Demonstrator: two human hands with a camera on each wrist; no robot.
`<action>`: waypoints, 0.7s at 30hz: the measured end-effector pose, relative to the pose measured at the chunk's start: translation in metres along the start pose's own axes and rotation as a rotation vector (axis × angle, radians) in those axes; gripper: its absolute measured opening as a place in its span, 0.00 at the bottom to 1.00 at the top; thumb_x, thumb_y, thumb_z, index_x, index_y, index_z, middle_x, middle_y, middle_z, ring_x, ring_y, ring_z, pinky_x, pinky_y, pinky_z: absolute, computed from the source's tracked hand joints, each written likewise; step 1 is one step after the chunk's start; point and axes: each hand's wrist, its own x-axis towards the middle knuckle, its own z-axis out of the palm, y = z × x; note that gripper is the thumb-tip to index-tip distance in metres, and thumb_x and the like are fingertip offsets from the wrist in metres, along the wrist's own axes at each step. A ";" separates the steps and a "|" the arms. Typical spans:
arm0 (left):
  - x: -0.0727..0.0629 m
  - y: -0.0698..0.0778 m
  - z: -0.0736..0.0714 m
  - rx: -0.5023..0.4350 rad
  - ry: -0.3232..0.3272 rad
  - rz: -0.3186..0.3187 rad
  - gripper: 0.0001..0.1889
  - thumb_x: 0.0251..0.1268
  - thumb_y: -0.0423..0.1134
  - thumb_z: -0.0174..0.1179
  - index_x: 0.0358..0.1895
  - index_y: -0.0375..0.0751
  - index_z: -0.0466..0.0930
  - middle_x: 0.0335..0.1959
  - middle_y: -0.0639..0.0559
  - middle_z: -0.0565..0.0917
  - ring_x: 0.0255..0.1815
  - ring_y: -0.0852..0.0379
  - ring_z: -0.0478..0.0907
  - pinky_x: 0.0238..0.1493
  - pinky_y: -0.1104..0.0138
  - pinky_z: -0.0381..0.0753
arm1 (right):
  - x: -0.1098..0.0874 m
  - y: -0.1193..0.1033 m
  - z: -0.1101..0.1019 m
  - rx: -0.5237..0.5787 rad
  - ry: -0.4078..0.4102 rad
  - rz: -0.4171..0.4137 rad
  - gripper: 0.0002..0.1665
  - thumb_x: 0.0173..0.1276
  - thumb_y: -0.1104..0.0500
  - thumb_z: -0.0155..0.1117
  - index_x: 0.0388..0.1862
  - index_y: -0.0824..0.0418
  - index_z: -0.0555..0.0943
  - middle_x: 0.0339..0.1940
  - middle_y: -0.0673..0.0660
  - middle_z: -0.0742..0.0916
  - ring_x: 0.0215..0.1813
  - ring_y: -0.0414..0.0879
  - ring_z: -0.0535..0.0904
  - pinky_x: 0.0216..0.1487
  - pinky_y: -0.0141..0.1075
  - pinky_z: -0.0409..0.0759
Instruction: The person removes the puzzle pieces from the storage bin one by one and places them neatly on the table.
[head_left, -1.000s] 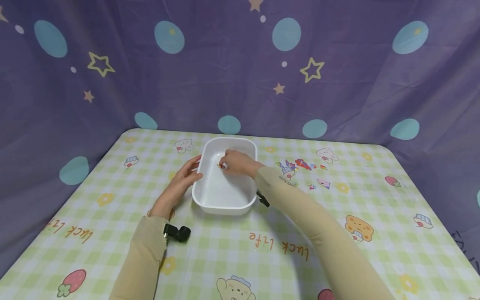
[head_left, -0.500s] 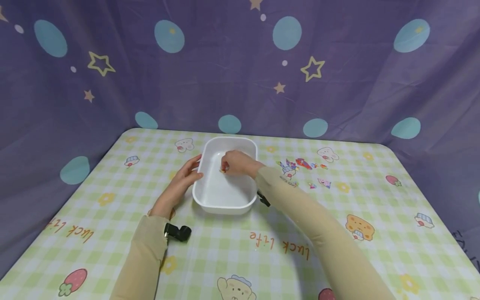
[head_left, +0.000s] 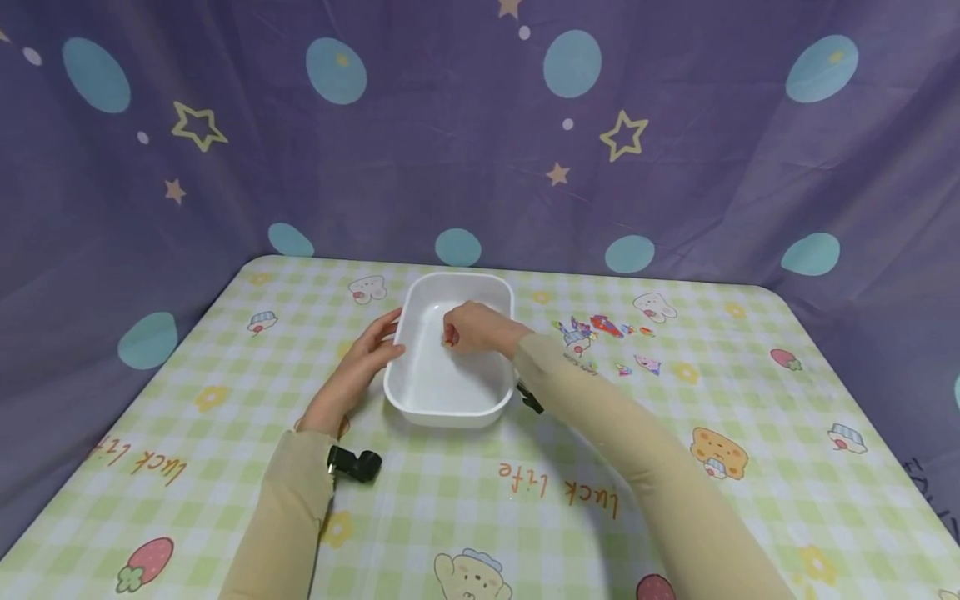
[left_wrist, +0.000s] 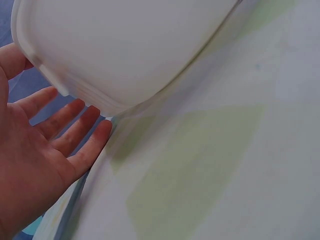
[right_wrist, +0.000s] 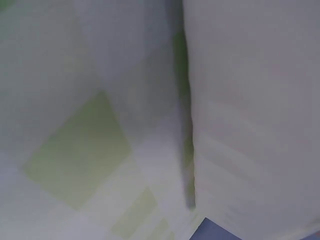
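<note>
A white rectangular plastic tub stands on the table in the head view. My left hand rests against its left side, thumb tip at the rim. In the left wrist view the left hand's fingers are spread and lightly bent along the tub's outer wall. Inside the tub is my right hand, its fingers curled down and pinching a small colourful piece, mostly hidden by the fingertips. The right wrist view shows only the tub's outer wall and tablecloth, not the hand.
Several small flat colourful cut-out pieces, among them a red one and a pinkish one, lie right of the tub, near the right forearm. A green-and-white checked cloth covers the table. A purple curtain hangs behind it.
The right hand has shifted slightly within the tub, the small piece going lower and further under its fingertips. The left hand and the tub hold their place.
</note>
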 end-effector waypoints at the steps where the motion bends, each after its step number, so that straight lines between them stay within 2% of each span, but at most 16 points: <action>1: -0.001 0.002 0.000 -0.004 -0.002 0.002 0.33 0.65 0.38 0.51 0.71 0.51 0.49 0.69 0.43 0.57 0.66 0.45 0.58 0.65 0.51 0.57 | -0.001 0.000 -0.001 0.001 0.003 -0.004 0.09 0.57 0.59 0.62 0.38 0.55 0.80 0.34 0.48 0.84 0.39 0.41 0.77 0.44 0.30 0.74; 7: -0.010 0.016 0.006 0.000 -0.006 0.010 0.33 0.65 0.34 0.49 0.72 0.44 0.47 0.69 0.38 0.56 0.66 0.41 0.56 0.64 0.49 0.57 | -0.008 0.002 -0.007 0.008 0.042 -0.046 0.09 0.56 0.59 0.63 0.38 0.55 0.81 0.32 0.49 0.84 0.37 0.41 0.77 0.44 0.31 0.73; 15: 0.000 -0.003 0.000 0.009 -0.003 0.014 0.34 0.63 0.41 0.53 0.71 0.54 0.50 0.69 0.44 0.58 0.66 0.45 0.58 0.65 0.50 0.57 | -0.016 0.009 -0.014 0.061 0.089 -0.083 0.09 0.53 0.61 0.64 0.36 0.56 0.83 0.31 0.49 0.84 0.36 0.40 0.77 0.41 0.30 0.73; 21: 0.000 -0.002 0.000 0.003 -0.010 0.028 0.34 0.63 0.40 0.53 0.71 0.53 0.50 0.68 0.43 0.58 0.66 0.44 0.58 0.65 0.50 0.57 | -0.025 0.015 -0.022 0.076 0.129 -0.112 0.11 0.52 0.63 0.62 0.36 0.58 0.83 0.32 0.50 0.85 0.36 0.40 0.79 0.39 0.29 0.75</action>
